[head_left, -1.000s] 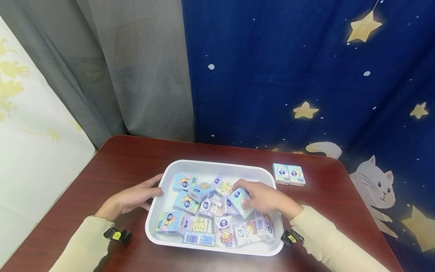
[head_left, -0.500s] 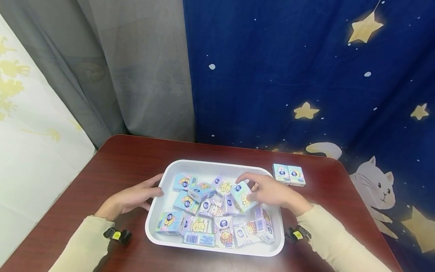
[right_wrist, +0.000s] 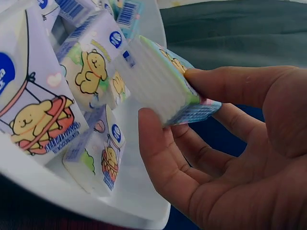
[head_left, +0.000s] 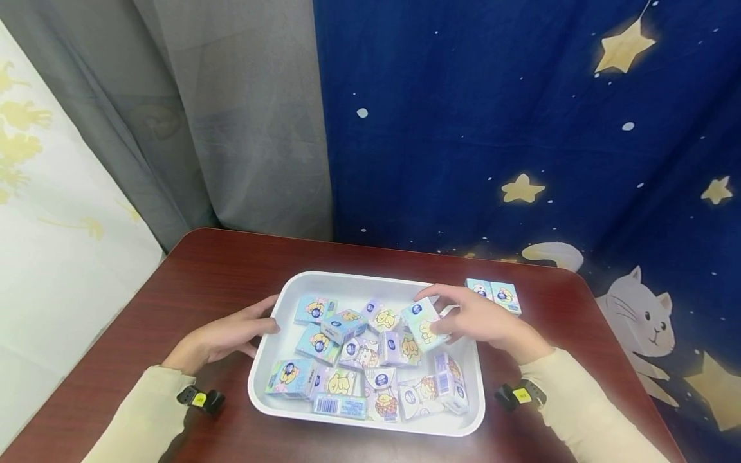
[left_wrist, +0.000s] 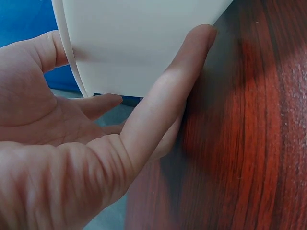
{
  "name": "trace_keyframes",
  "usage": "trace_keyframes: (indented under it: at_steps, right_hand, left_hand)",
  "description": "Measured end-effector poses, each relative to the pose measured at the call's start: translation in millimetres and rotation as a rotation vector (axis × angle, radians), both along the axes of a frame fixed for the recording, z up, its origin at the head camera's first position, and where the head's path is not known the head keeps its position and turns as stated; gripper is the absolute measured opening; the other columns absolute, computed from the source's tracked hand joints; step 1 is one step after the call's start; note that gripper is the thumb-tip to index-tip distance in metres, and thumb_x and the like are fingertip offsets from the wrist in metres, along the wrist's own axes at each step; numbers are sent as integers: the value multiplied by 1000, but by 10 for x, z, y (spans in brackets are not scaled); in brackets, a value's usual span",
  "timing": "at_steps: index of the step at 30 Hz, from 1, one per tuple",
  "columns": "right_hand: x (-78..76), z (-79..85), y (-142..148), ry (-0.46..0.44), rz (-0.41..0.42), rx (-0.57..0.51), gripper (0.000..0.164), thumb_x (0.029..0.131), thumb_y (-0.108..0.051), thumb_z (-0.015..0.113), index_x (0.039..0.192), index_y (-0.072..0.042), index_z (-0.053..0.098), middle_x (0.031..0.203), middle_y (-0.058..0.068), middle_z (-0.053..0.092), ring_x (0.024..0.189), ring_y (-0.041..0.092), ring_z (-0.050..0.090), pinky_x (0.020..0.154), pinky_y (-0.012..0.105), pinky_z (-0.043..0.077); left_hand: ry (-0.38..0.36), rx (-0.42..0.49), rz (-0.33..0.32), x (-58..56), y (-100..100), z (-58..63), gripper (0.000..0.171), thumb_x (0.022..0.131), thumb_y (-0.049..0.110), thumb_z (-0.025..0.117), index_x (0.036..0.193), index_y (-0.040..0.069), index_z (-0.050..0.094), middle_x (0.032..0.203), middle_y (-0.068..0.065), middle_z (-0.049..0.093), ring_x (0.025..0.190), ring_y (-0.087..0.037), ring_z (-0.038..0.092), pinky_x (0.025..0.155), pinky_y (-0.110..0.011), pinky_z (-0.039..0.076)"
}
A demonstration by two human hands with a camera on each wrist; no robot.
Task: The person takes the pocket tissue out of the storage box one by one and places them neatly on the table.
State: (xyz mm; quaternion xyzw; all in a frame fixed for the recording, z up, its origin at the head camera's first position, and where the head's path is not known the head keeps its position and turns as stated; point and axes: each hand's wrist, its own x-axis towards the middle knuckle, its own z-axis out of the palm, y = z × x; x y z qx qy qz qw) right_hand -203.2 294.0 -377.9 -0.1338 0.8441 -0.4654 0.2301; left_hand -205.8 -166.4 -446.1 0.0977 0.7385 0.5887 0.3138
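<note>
My right hand (head_left: 477, 318) pinches a pale blue and green tissue pack (head_left: 422, 323) between thumb and fingers, tilted above the right half of a white tray (head_left: 353, 278). Seen from the right wrist, the pack's (right_wrist: 158, 81) stacked white side faces the camera, with a yellow dog printed on its front. On the tray's left side, my left hand (head_left: 231, 334) holds the rim, thumb over it and fingers along the outer wall (left_wrist: 120, 43). Several blue and lilac tissue packs (head_left: 318, 344) lie jumbled in the tray, some resting on others.
Two blue tissue packs (head_left: 506, 296) lie side by side on the dark red table (head_left: 231, 263), behind the tray's right corner; the right hand partly covers one. Grey (head_left: 255, 128) and starry blue curtains (head_left: 434, 128) hang behind the table.
My right hand has lifted the tissue pack from among the others and moved it right and slightly back, uncovering a lilac pack beneath. The left hand and tray stay in place.
</note>
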Motion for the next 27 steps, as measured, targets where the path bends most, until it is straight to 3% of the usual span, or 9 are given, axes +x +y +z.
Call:
trace_keyframes:
  at_steps: [9, 16, 27]
  right_hand:
    - [-27, -26, 233, -25, -26, -101, 55, 93, -10, 82, 145, -10, 66, 118, 18, 70, 104, 34, 72, 82, 50, 66]
    - [-57, -122, 480, -67, -74, -230, 60, 95, -11, 84, 150, -6, 62, 127, 22, 72, 106, 39, 76, 87, 55, 65]
    - [-127, -237, 839, -88, -177, -336, 65, 100, -4, 77, 159, 0, 50, 129, 16, 74, 109, 30, 75, 92, 41, 64]
  left_hand:
    - [-4, -9, 9, -4, 7, -11, 86, 107, 12, 59, 176, 8, 8, 136, -24, 66, 113, -38, 72, 88, -61, 63]
    - [-1, -8, 6, -10, 5, -8, 85, 107, 12, 59, 176, 8, 9, 137, -24, 65, 114, -38, 71, 88, -62, 63]
    - [-2, -5, 2, -8, 5, -2, 84, 108, 11, 58, 175, 7, 9, 137, -24, 65, 114, -38, 71, 89, -63, 62]
